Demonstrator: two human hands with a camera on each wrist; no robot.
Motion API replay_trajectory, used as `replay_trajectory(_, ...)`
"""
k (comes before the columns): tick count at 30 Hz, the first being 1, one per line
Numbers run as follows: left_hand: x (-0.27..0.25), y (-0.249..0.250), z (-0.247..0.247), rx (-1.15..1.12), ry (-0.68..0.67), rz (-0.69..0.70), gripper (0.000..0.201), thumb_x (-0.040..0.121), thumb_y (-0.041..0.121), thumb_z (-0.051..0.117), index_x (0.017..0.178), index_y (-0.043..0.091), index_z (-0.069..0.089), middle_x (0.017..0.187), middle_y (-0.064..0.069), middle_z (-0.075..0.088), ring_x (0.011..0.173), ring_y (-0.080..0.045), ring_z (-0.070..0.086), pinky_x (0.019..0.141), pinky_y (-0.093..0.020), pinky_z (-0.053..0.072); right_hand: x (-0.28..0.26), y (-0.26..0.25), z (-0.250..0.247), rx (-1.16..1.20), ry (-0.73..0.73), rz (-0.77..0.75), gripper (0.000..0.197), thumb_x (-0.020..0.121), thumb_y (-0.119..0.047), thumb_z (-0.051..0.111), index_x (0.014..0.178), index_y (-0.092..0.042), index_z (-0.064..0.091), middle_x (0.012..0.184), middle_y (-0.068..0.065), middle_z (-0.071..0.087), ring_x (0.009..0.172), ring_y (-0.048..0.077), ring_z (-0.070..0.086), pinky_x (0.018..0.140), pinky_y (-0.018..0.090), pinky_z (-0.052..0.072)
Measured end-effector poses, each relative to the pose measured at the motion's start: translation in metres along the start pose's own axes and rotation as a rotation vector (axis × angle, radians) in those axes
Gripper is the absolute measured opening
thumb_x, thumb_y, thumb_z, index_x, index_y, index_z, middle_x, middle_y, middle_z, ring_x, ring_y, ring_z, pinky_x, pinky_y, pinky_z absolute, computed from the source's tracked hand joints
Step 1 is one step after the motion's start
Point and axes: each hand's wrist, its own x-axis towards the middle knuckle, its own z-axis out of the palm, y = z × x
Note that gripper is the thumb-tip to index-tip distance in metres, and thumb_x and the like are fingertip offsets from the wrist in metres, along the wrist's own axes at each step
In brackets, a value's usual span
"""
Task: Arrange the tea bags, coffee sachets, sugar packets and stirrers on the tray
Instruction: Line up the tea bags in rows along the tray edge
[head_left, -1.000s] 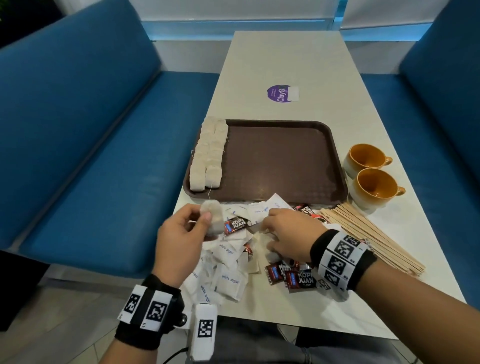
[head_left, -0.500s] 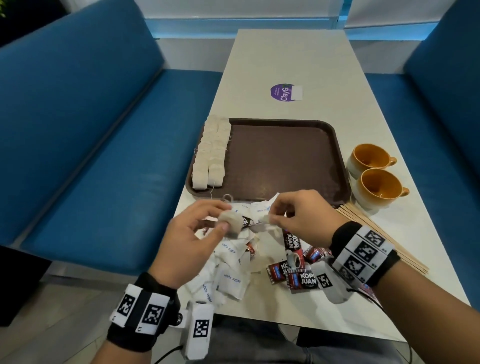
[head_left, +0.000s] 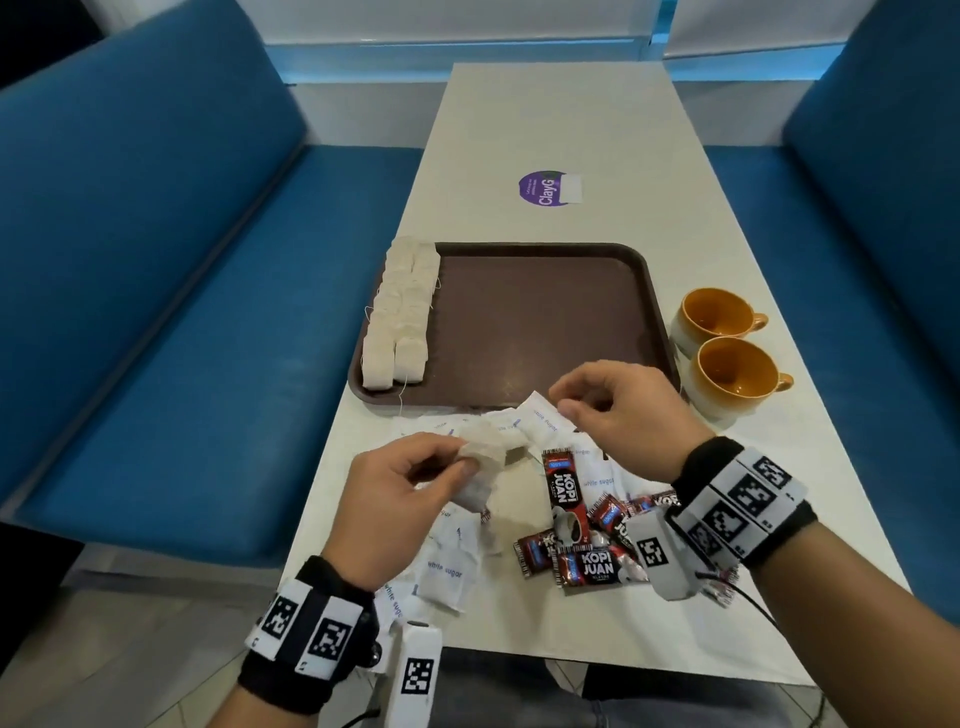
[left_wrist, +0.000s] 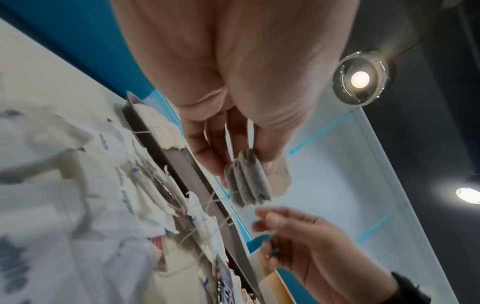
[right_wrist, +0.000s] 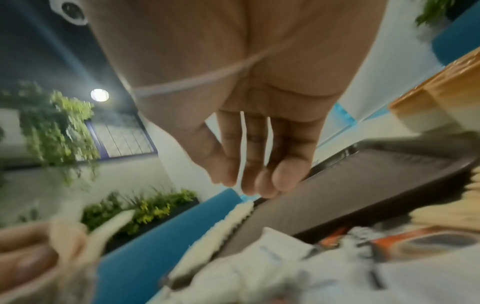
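Note:
My left hand (head_left: 467, 462) pinches a small stack of tea bags (head_left: 491, 454) above the pile; the left wrist view shows the tea bags (left_wrist: 246, 181) edge-on between thumb and fingers. My right hand (head_left: 563, 408) hovers just right of them at the tray's near rim, thumb and forefinger pinched on a thin tea bag string (left_wrist: 242, 209). The brown tray (head_left: 519, 249) holds two rows of tea bags (head_left: 400, 322) along its left side. White sugar packets (head_left: 447, 571) and red coffee sachets (head_left: 592, 566) lie mixed on the table near me. Blurred stirrers (right_wrist: 446, 214) lie beside the tray.
Two orange cups (head_left: 727, 364) stand right of the tray. A purple sticker (head_left: 545, 188) marks the table (head_left: 545, 114) beyond it. Blue benches (head_left: 156, 260) flank both sides. In the head view my right arm hides the stirrers.
My right hand rose off the pile and drew away to the right, toward the tray's near rim. My left hand kept the tea bags and lowered them slightly toward me.

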Motion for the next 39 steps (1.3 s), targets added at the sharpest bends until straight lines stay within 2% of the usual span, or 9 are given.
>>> replay_trajectory(3, -0.001, -0.006, -0.012, -0.090, 0.081, -0.100, 0.035, 0.084, 0.003, 0.080, 0.103, 0.032, 0.080, 0.084, -0.002, 0.077, 0.081, -0.014, 0.073, 0.080, -0.024, 0.060, 0.006, 0.012, 0.013, -0.272, -0.127, 0.031, 0.043, 0.096, -0.032, 0.066, 0.138, -0.035, 0.057, 0.131, -0.013, 0.055, 0.126, 0.013, 0.047, 0.109, 0.038, 0.045)
replay_trajectory(6, -0.001, -0.011, -0.022, -0.040, 0.037, -0.145, 0.040, 0.088, 0.002, 0.076, 0.116, 0.030, 0.074, 0.085, 0.001, 0.076, 0.081, -0.011, 0.072, 0.084, -0.027, 0.059, 0.001, 0.010, 0.032, -0.464, -0.214, -0.044, 0.050, 0.098, -0.041, 0.058, 0.146, -0.037, 0.047, 0.143, -0.013, 0.046, 0.127, 0.018, 0.033, 0.111, 0.039, 0.037)
replay_trajectory(9, 0.000, -0.016, -0.027, 0.167, -0.061, -0.173, 0.024, 0.091, 0.008, 0.074, 0.096, 0.031, 0.078, 0.087, 0.012, 0.077, 0.083, -0.006, 0.072, 0.082, -0.026, 0.055, -0.011, 0.007, 0.046, -0.491, -0.250, -0.117, 0.049, 0.100, -0.043, 0.054, 0.148, -0.039, 0.045, 0.145, -0.017, 0.045, 0.127, 0.015, 0.031, 0.111, 0.039, 0.035)
replay_trajectory(14, 0.002, -0.012, -0.021, 0.272, -0.213, -0.076, 0.029, 0.088, 0.003, 0.073, 0.080, 0.031, 0.074, 0.102, 0.015, 0.068, 0.095, -0.006, 0.065, 0.078, -0.013, 0.046, -0.029, 0.009, 0.042, -0.425, -0.332, -0.166, 0.037, 0.102, -0.042, 0.052, 0.139, -0.045, 0.054, 0.147, -0.027, 0.042, 0.138, 0.011, 0.024, 0.118, 0.040, 0.024)
replay_trajectory(19, 0.013, -0.011, -0.006, 0.397, -0.367, 0.043, 0.023, 0.085, 0.009, 0.069, 0.077, 0.031, 0.070, 0.138, 0.030, 0.051, 0.135, 0.003, 0.040, 0.106, -0.017, 0.032, -0.043, 0.022, 0.019, -0.380, -0.167, -0.103, 0.032, 0.100, -0.042, 0.056, 0.131, -0.046, 0.059, 0.140, -0.027, 0.045, 0.130, 0.005, 0.027, 0.114, 0.032, 0.029)
replay_trajectory(25, 0.038, -0.004, 0.025, 0.487, -0.510, -0.009, 0.030, 0.087, 0.015, 0.065, 0.071, 0.039, 0.057, 0.158, 0.019, 0.038, 0.154, -0.002, 0.012, 0.123, -0.033, 0.018, -0.072, 0.039, 0.022, -0.450, -0.172, 0.089, 0.051, 0.099, -0.053, 0.051, 0.148, -0.043, 0.041, 0.155, -0.021, 0.033, 0.141, 0.007, 0.024, 0.121, 0.034, 0.026)
replay_trajectory(31, 0.044, -0.008, 0.034, 0.548, -0.577, -0.067, 0.018, 0.081, 0.023, 0.061, 0.070, 0.037, 0.060, 0.157, 0.014, 0.042, 0.153, -0.011, 0.021, 0.121, -0.042, 0.026, -0.090, 0.035, 0.037, -0.399, -0.227, 0.002, 0.042, 0.100, -0.052, 0.051, 0.142, -0.046, 0.047, 0.156, -0.023, 0.032, 0.144, 0.005, 0.022, 0.121, 0.029, 0.023)
replay_trajectory(35, 0.036, -0.013, 0.028, 0.533, -0.533, -0.012, 0.012, 0.088, 0.017, 0.063, 0.083, 0.025, 0.071, 0.142, 0.021, 0.052, 0.143, -0.005, 0.037, 0.115, -0.033, 0.034, -0.090, 0.042, 0.030, -0.289, -0.164, 0.007, 0.030, 0.100, -0.046, 0.056, 0.129, -0.041, 0.060, 0.144, -0.025, 0.040, 0.138, -0.002, 0.027, 0.113, 0.018, 0.025)
replay_trajectory(39, 0.027, -0.011, 0.025, 0.470, -0.466, 0.039, 0.010, 0.087, 0.028, 0.063, 0.078, 0.026, 0.068, 0.133, 0.026, 0.056, 0.146, 0.001, 0.030, 0.113, -0.026, 0.032, -0.079, 0.047, 0.017, -0.303, -0.063, 0.060, 0.024, 0.100, -0.041, 0.057, 0.123, -0.040, 0.061, 0.127, -0.022, 0.045, 0.122, 0.001, 0.034, 0.107, 0.023, 0.037)
